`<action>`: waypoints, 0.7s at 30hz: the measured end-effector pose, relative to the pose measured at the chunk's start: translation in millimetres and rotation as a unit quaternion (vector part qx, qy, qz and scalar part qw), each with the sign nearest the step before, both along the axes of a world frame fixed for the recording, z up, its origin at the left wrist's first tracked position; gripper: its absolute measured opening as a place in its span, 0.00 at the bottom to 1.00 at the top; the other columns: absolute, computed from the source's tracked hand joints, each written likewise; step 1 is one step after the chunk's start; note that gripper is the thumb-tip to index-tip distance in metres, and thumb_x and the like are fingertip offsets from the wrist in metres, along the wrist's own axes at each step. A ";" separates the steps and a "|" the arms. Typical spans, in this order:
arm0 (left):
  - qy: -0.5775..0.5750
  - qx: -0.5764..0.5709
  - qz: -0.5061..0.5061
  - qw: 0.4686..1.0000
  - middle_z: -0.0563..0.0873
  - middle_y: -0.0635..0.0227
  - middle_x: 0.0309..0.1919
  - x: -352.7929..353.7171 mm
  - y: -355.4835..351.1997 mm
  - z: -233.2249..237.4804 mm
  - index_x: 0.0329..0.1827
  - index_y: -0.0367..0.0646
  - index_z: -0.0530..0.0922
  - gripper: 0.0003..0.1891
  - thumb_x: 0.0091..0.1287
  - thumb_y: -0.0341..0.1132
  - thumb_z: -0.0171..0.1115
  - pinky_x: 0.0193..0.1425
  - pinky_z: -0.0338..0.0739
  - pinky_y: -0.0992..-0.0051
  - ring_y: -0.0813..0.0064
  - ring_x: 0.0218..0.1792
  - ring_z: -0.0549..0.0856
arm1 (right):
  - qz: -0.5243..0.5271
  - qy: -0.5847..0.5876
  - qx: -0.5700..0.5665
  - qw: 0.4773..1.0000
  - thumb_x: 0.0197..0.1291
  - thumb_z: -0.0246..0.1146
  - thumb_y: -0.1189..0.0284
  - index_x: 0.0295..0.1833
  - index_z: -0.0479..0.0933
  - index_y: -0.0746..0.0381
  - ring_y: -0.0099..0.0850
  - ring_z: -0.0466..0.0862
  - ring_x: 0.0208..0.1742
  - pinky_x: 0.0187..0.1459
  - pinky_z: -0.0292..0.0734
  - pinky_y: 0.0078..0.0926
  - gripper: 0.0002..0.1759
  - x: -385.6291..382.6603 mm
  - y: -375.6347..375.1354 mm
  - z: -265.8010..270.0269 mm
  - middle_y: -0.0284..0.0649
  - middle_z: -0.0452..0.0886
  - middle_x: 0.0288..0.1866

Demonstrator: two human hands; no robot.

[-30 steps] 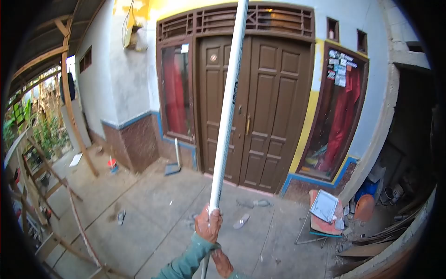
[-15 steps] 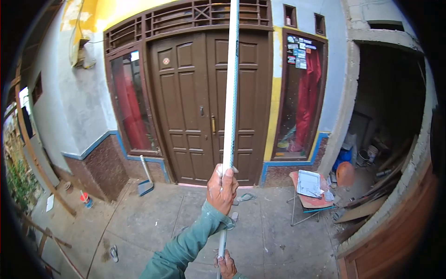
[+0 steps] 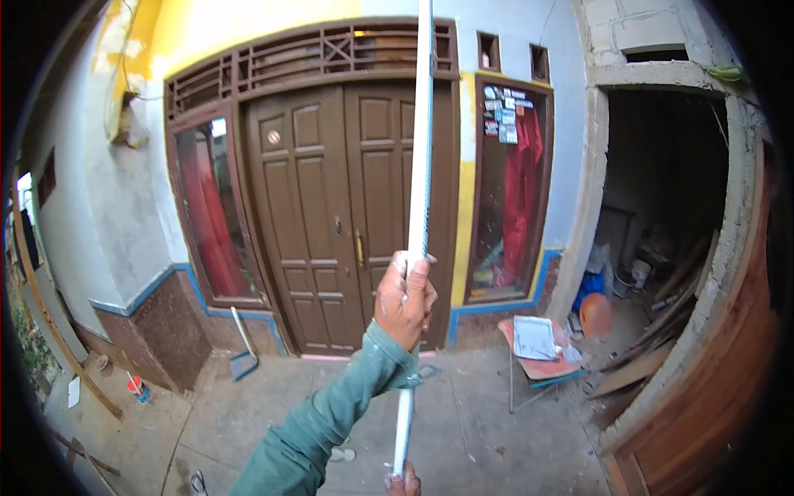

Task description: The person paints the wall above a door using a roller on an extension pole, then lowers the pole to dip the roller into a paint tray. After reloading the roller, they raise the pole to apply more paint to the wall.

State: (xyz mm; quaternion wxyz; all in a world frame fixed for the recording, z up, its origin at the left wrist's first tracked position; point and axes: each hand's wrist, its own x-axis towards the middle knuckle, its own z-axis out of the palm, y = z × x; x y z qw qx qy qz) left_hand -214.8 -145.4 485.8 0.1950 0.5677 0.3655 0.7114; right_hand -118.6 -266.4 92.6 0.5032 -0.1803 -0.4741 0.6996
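Observation:
My left hand [image 3: 404, 302], in a green sleeve with pale specks, is closed around a long white pole [image 3: 421, 149]. White smears show on its fingers. Lower down, at the bottom edge of the head view, my right hand [image 3: 404, 479] grips the same pole and is partly cut off. The pole stands nearly upright in front of a brown double door [image 3: 356, 190], leaning slightly right towards the top. Its upper end lies outside the view.
On the right, a paint tray [image 3: 534, 338] rests on a small folding table [image 3: 511, 376], near a dark doorway with planks. A dustpan [image 3: 243, 364] and a red-and-blue container [image 3: 138, 388] stand on the left floor. A sandal [image 3: 197, 482] lies at the bottom left.
The view has turned up and right, so the door and table appear further left. My left hand sits higher in view, still around the pole; my right hand is nearer the bottom edge.

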 end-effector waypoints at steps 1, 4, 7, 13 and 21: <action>0.008 0.007 0.006 1.000 0.67 0.75 0.14 2.1 -0.8 4.0 0.46 0.42 0.70 0.16 0.77 0.47 0.44 0.12 0.59 0.83 0.86 0.11 0.64 | 0.008 0.011 0.012 1.000 0.71 0.48 0.55 0.55 0.72 0.62 0.26 0.72 0.26 0.28 0.69 0.28 0.22 4.5 -2.3 11.6 0.33 0.73 0.26; 0.004 0.033 0.002 0.999 0.67 0.75 0.14 7.9 -0.3 13.9 0.46 0.42 0.70 0.16 0.77 0.47 0.44 0.12 0.59 0.83 0.86 0.11 0.64 | -0.057 -0.118 0.128 0.983 0.70 0.49 0.53 0.55 0.73 0.61 0.26 0.71 0.25 0.28 0.68 0.28 0.23 11.9 3.3 26.7 0.32 0.73 0.25; 0.002 0.025 0.006 1.000 0.67 0.75 0.14 15.5 -2.3 23.6 0.46 0.42 0.70 0.16 0.77 0.47 0.43 0.12 0.60 0.83 0.85 0.11 0.64 | -0.128 -0.053 0.097 0.986 0.70 0.49 0.53 0.55 0.73 0.61 0.25 0.71 0.25 0.28 0.68 0.27 0.23 15.4 0.2 25.7 0.32 0.72 0.25; -0.019 0.028 0.014 0.999 0.67 0.73 0.13 21.4 -6.6 29.8 0.46 0.41 0.70 0.16 0.76 0.47 0.45 0.11 0.60 0.82 0.84 0.09 0.64 | -0.178 -0.137 0.156 0.962 0.70 0.49 0.53 0.53 0.73 0.63 0.27 0.72 0.24 0.28 0.68 0.28 0.24 44.8 -20.2 59.2 0.34 0.71 0.23; -0.001 0.027 0.000 1.000 0.67 0.71 0.13 21.4 12.8 35.4 0.47 0.41 0.70 0.18 0.76 0.49 0.45 0.11 0.62 0.80 0.81 0.09 0.65 | -0.147 -0.207 0.176 0.951 0.69 0.50 0.53 0.50 0.71 0.66 0.39 0.78 0.27 0.30 0.71 0.36 0.24 60.8 14.5 74.9 0.42 0.76 0.24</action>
